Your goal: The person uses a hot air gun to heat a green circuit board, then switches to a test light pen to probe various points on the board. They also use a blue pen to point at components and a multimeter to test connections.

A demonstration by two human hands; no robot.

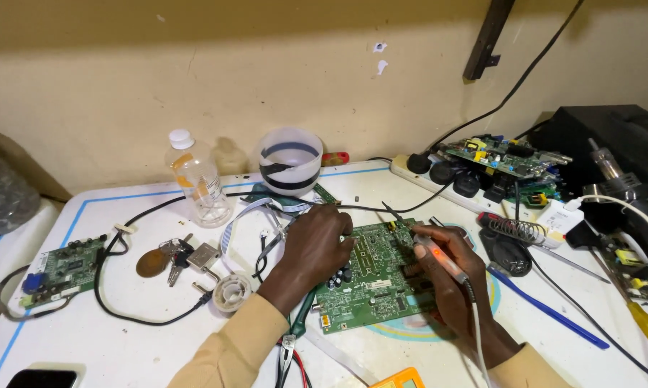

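Observation:
A green circuit board [381, 284] lies flat on the white table [123, 338] in front of me. My left hand [313, 248] rests on the board's left part, fingers curled down onto it; whether it pinches anything is hidden. My right hand [446, 284] grips a pen-shaped soldering iron [442, 260] with a grey body and an orange button. Its tip touches the board near the upper right edge. A white cord runs from the iron down along my right wrist.
Left of the board lie keys [177, 257], a solder reel [232, 291], a plastic bottle [198, 179] and a small green board [62, 269]. A white tub [289, 162] stands behind. On the right are a power strip [446, 179], an iron stand [511, 241], a blue strip [547, 309] and a yellow screwdriver [647, 323].

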